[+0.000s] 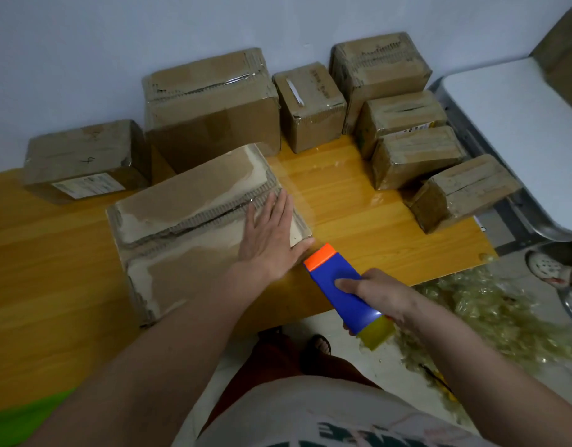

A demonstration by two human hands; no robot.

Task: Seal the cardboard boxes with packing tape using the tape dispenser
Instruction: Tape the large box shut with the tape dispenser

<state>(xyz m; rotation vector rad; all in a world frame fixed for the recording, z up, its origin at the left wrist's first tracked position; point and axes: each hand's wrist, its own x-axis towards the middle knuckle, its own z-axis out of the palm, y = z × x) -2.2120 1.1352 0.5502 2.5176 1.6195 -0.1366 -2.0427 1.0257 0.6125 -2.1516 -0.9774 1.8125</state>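
Head view: left hand (271,240) flat, fingers straight, pressing the box (194,221); right hand (380,293) grips tape dispenser (344,291) just beside its corner. Next, probably: run tape along the seam.

Near box: the box (194,227) lies in the middle of the worktop (359,201), close to the near edge.
Left hand: the left hand (271,240) rests flat on that box's right end.
Right hand: the right hand (375,295) grips the tape dispenser (339,285) just right of the box, at the near edge.
Far edge: three boxes (210,108) stand along the wall.
Right edge: four boxes (417,156) crowd the far right corner.
Floor: scraps of tape (491,317) lie right of the worktop.
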